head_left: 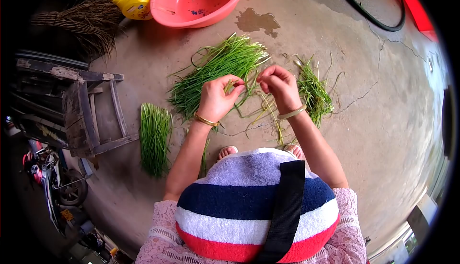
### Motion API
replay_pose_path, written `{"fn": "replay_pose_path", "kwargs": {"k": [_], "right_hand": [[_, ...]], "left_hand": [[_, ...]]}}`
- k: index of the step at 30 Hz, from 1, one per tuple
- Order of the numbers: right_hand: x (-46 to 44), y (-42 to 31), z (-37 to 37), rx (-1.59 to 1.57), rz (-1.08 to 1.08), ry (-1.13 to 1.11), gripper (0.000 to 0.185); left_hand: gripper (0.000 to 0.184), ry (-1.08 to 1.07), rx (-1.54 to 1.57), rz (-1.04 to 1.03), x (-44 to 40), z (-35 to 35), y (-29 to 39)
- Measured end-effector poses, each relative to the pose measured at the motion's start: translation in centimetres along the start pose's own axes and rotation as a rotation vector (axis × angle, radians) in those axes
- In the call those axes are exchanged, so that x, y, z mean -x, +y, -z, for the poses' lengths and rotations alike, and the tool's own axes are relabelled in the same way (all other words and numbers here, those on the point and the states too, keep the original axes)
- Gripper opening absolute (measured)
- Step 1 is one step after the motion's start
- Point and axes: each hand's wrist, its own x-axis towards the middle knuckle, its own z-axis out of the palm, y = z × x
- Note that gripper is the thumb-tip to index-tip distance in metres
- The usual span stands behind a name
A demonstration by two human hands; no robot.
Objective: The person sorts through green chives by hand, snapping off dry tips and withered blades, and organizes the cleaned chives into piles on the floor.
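A large heap of green garlic chives [211, 67] with white ends lies on the concrete in front of me. Over its near right edge, my left hand [218, 97] is closed, thumb against fingers, on a few chive blades that show at the fingertips. My right hand [281, 89] is pinched just to the right, fingertips together; anything between them is too small to make out. Beyond that wrist lies a looser, tangled pile of chives [314, 94]. Yellowed loose blades [273, 115] are strewn below the hands. A neat chive bundle [155, 139] rests at the left.
A pink basin [201, 5] and a yellow jug [134, 1] stand at the far side. On the left are a twig broom [79, 18] and a worn wooden stool [91, 106]. A dark hose [364, 12] curves at upper right, near a red object [417, 12].
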Motion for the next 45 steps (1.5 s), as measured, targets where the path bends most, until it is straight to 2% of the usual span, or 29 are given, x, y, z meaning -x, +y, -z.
{"fn": "replay_pose_path", "kwargs": {"k": [4,5,7,8,9,11,12,14,16,17,20,21,23,25,27,29,30,31,33,36,37,39,40,43,45], "right_hand": [[-0.6,-1.6,1.9,-0.259,0.052,0.167,0.003],[-0.9,-2.1,2.8,-0.287,0.030,0.207,0.008],[-1.0,-2.6,5.1,0.097,-0.069,0.239,0.013],[-1.0,-2.5,5.5,0.601,-0.093,0.241,0.014],[-0.7,-2.7,5.5,1.225,-0.152,0.214,0.015],[-0.2,-0.7,5.4,1.212,0.153,0.121,0.023],[-0.2,-0.5,4.4,1.039,0.111,0.040,0.032],[-0.1,-0.1,1.5,0.870,0.206,-0.121,0.045],[0.0,0.2,-1.6,0.832,0.338,-0.211,0.049],[0.3,0.1,-3.2,0.778,0.305,-0.217,0.039],[0.1,1.9,-3.8,0.906,0.310,-0.355,0.015],[0.3,2.3,-3.6,0.906,0.309,-0.359,0.015],[0.9,3.2,-2.2,0.968,0.125,-0.403,0.017],[1.7,4.5,0.3,1.043,0.113,-0.436,0.017],[2.4,5.7,3.2,1.611,0.076,-0.568,0.016],[2.1,5.0,4.7,1.790,-0.125,-0.523,0.018],[1.5,4.8,5.5,1.710,-0.158,-0.429,0.018],[0.8,4.5,6.2,1.706,-0.157,-0.432,0.018],[-0.5,3.9,7.2,1.721,-0.089,-0.200,0.018],[-3.0,4.2,8.3,1.482,0.071,-0.032,0.019],[-3.7,4.3,8.4,1.481,0.069,-0.032,0.019],[-5.0,4.6,8.3,1.513,0.341,0.067,0.031],[-5.5,4.4,8.0,1.561,0.298,0.036,0.041],[-7.0,5.3,7.7,1.659,0.317,0.049,0.043],[-7.4,5.6,7.6,1.702,0.344,0.051,0.038]], "left_hand": [[0.008,0.010,-0.065,-0.045,0.1,0.7,-0.9],[0.008,0.010,-0.065,-0.044,0.0,0.9,-1.6],[0.008,0.056,0.160,-0.005,-0.3,1.2,-2.4],[0.008,0.031,0.355,0.121,-0.3,1.5,-2.1],[0.010,0.028,0.392,0.189,-0.4,2.1,-1.8],[0.011,0.068,0.459,0.175,-0.8,2.6,-1.2],[0.010,0.067,0.496,0.175,-0.9,2.8,-0.8],[0.010,0.062,0.524,0.174,-1.0,2.9,0.0],[0.009,0.053,0.567,0.174,-1.1,3.0,0.9],[0.009,0.051,0.567,0.174,-1.2,3.2,1.2],[0.010,0.155,0.697,0.110,-1.4,4.4,2.3],[0.010,0.182,0.772,0.078,-1.5,5.2,2.2],[0.010,0.246,0.865,0.043,-1.5,7.1,1.5],[0.011,0.337,0.883,0.013,-1.4,8.8,0.5],[0.014,0.434,0.824,0.048,-1.3,10.0,0.1],[0.019,0.504,0.795,0.070,-1.2,10.5,-0.6],[0.023,0.513,0.800,0.087,-1.2,10.7,-0.9],[0.023,0.515,0.796,0.088,-1.1,10.8,-1.3],[0.024,0.572,0.886,0.118,-1.1,11.0,-1.9],[0.026,0.598,0.947,0.152,-1.0,11.5,-3.0],[0.027,0.601,0.991,0.166,-0.9,11.6,-3.4],[0.028,0.612,1.008,0.182,-0.9,11.6,-3.9],[0.028,0.618,1.032,0.202,-0.8,11.7,-4.1],[0.028,0.599,1.050,0.230,-0.5,11.6,-4.8],[0.029,0.575,1.047,0.235,-0.3,11.4,-4.9]]}}
